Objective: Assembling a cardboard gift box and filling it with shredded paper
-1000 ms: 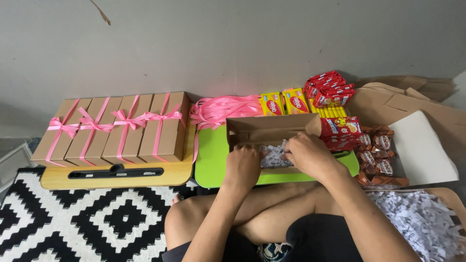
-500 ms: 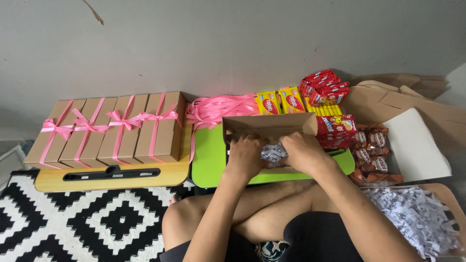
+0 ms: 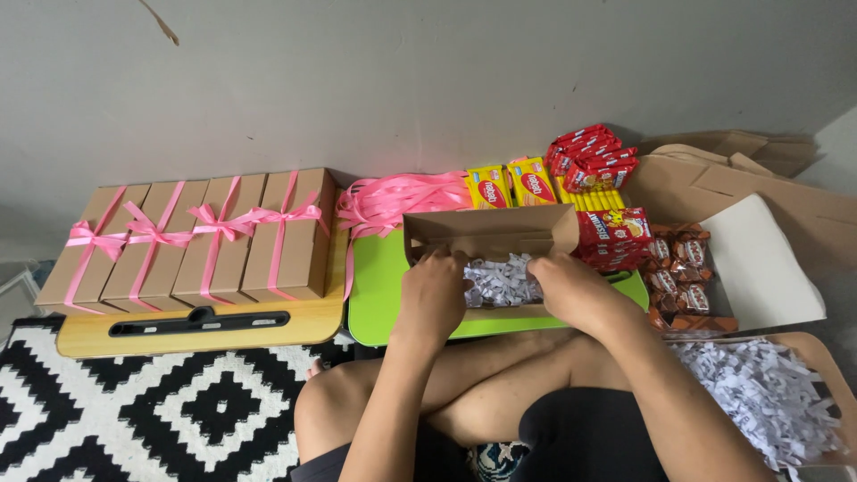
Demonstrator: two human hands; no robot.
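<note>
1. Four brown boxes point(image 3: 196, 236) tied with pink ribbon stand side by side along the back edge of a wooden lap tray point(image 3: 201, 332), at the left.
2. A heap of loose pink ribbon point(image 3: 397, 198) lies at the back left corner of the green tray point(image 3: 375, 295).
3. The left hand point(image 3: 435, 299) reaches forward from a bent arm, palm down, its fingers curled over the left end of the open cardboard box point(image 3: 486, 234); the fingertips dip inside, so I cannot tell what they pinch.
4. The open cardboard box sits in the middle of the green tray, lid flap upright at the back, with shredded white paper point(image 3: 502, 278) lying inside between the two hands.
5. The right hand point(image 3: 571, 290) comes in from the right, wrist bent, fingers close together and pressed down on the shredded paper at the box's right end.
6. Yellow snack packs point(image 3: 509, 186) and red biscuit packs point(image 3: 594, 161) are stacked behind the box; brown wrapped sweets point(image 3: 676, 272) lie just right of the green tray's edge.
7. A pile of shredded paper point(image 3: 759, 393) fills a carton at the far right.
</note>
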